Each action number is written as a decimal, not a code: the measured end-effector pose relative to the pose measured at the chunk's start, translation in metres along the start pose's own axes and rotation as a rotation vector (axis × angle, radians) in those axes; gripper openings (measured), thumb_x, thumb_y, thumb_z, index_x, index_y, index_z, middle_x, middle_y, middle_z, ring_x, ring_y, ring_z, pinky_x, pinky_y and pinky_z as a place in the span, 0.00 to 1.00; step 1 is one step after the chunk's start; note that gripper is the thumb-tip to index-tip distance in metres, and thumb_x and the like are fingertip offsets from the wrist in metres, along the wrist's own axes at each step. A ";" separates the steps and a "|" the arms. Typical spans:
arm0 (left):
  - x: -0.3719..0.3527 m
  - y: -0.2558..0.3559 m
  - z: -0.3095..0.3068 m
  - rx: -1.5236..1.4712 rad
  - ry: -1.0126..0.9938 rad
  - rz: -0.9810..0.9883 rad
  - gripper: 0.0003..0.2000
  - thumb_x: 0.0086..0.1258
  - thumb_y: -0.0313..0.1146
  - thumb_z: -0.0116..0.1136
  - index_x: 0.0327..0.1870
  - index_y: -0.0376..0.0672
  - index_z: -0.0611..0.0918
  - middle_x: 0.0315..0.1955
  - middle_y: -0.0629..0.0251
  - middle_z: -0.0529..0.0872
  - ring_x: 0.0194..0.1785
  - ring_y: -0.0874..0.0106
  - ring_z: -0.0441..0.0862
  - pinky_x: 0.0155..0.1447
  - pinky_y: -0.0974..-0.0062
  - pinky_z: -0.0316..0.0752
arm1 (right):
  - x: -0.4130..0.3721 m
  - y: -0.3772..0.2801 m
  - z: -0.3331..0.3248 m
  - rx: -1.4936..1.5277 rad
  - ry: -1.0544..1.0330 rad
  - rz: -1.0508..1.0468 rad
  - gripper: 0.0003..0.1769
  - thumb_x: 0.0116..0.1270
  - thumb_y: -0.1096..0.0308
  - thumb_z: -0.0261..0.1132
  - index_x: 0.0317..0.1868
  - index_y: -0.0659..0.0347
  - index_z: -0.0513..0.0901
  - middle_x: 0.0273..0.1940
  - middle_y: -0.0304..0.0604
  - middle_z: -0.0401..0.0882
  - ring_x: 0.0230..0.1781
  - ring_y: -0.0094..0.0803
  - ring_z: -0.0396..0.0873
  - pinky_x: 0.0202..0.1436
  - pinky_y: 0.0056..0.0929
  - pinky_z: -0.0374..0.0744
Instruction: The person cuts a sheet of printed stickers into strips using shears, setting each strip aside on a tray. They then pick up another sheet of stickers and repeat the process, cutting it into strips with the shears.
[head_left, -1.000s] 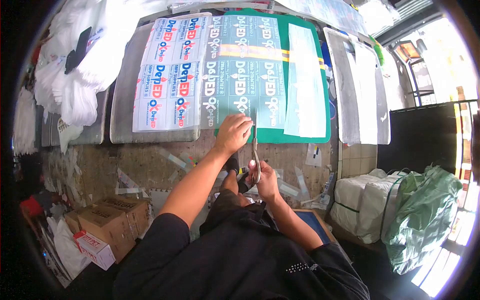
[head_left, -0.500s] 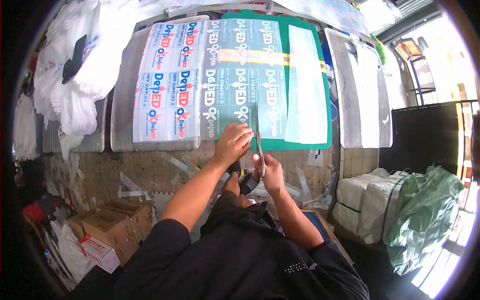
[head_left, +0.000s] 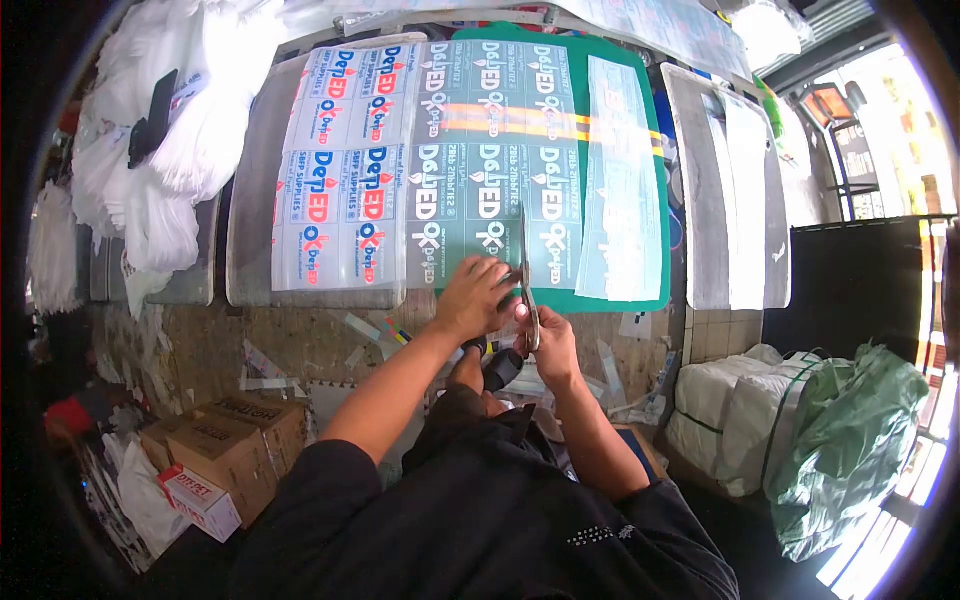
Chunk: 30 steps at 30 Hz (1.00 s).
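A translucent printed sheet (head_left: 345, 215) with rows of logos lies across a grey board and a green board (head_left: 610, 303). My right hand (head_left: 552, 345) is closed around the handles of metal scissors (head_left: 531, 290), whose blades point away from me over the sheet. Beside the scissors, my left hand (head_left: 478, 297) rests on the sheet's near edge with its fingers bent and slightly apart. A narrower clear strip (head_left: 625, 190) lies on the green board to the right.
White bundled material (head_left: 170, 210) hangs at the left with a dark object on it. A grey board (head_left: 712, 200) stands right. Cardboard boxes (head_left: 225, 445) sit lower left, wrapped bales (head_left: 735, 420) lower right. Scraps litter the floor.
The view has shifted slightly, so the boards appear lower and further right. My left hand has come closer to the scissors, and my right hand has moved slightly right with them.
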<state>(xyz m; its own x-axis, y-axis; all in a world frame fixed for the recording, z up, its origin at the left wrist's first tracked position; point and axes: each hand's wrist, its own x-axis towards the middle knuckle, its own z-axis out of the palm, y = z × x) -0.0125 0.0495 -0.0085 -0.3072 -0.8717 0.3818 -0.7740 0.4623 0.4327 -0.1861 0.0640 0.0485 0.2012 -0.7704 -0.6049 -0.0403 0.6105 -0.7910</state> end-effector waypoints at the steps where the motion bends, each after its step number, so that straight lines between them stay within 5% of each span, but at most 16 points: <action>1: 0.000 0.000 -0.002 0.024 -0.065 0.024 0.22 0.60 0.43 0.63 0.56 0.47 0.81 0.49 0.59 0.75 0.59 0.57 0.73 0.63 0.53 0.67 | -0.001 -0.004 0.000 0.000 -0.001 0.000 0.25 0.68 0.45 0.69 0.33 0.62 0.78 0.21 0.34 0.75 0.20 0.20 0.73 0.24 0.21 0.70; 7: 0.004 0.005 0.000 0.161 -0.233 0.035 0.36 0.61 0.47 0.60 0.75 0.56 0.66 0.50 0.60 0.71 0.59 0.58 0.68 0.65 0.53 0.64 | -0.001 -0.007 -0.002 -0.039 -0.030 0.006 0.24 0.69 0.47 0.68 0.34 0.63 0.79 0.21 0.34 0.75 0.20 0.20 0.73 0.24 0.20 0.70; 14: 0.002 0.004 0.004 0.330 -0.365 0.036 0.37 0.66 0.55 0.56 0.76 0.55 0.64 0.56 0.60 0.71 0.63 0.59 0.67 0.70 0.53 0.58 | 0.012 0.000 -0.002 -0.108 -0.010 -0.014 0.26 0.67 0.47 0.70 0.37 0.68 0.82 0.24 0.38 0.81 0.23 0.21 0.77 0.27 0.22 0.75; 19: 0.002 0.004 0.002 0.184 -0.314 0.021 0.45 0.56 0.53 0.66 0.77 0.55 0.61 0.55 0.59 0.70 0.63 0.58 0.64 0.71 0.51 0.56 | 0.023 -0.009 -0.003 -0.061 -0.032 0.014 0.26 0.67 0.48 0.70 0.39 0.69 0.82 0.26 0.40 0.84 0.23 0.20 0.77 0.27 0.22 0.75; 23: 0.005 0.005 -0.005 0.254 -0.365 0.027 0.40 0.61 0.56 0.62 0.76 0.56 0.64 0.57 0.62 0.70 0.64 0.61 0.65 0.69 0.56 0.58 | 0.028 -0.009 -0.004 -0.103 -0.026 -0.019 0.25 0.68 0.49 0.69 0.40 0.69 0.82 0.25 0.40 0.84 0.23 0.20 0.77 0.27 0.22 0.75; 26: 0.003 0.003 0.000 0.194 -0.346 0.015 0.45 0.55 0.54 0.68 0.76 0.55 0.63 0.57 0.60 0.70 0.66 0.59 0.63 0.72 0.51 0.55 | 0.032 -0.013 -0.003 -0.143 -0.012 -0.026 0.25 0.69 0.49 0.69 0.40 0.69 0.82 0.24 0.39 0.83 0.23 0.20 0.77 0.26 0.22 0.75; 30: 0.005 0.004 0.000 0.136 -0.308 -0.007 0.38 0.54 0.51 0.68 0.68 0.51 0.71 0.57 0.61 0.72 0.65 0.60 0.65 0.71 0.52 0.57 | 0.036 -0.022 0.000 -0.174 0.001 -0.053 0.25 0.69 0.48 0.68 0.40 0.67 0.82 0.24 0.36 0.80 0.22 0.20 0.77 0.26 0.22 0.75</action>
<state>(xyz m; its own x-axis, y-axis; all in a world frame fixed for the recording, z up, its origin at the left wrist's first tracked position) -0.0167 0.0469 -0.0050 -0.4386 -0.8924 0.1058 -0.8369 0.4485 0.3137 -0.1781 0.0232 0.0443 0.2063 -0.8008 -0.5622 -0.1988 0.5283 -0.8255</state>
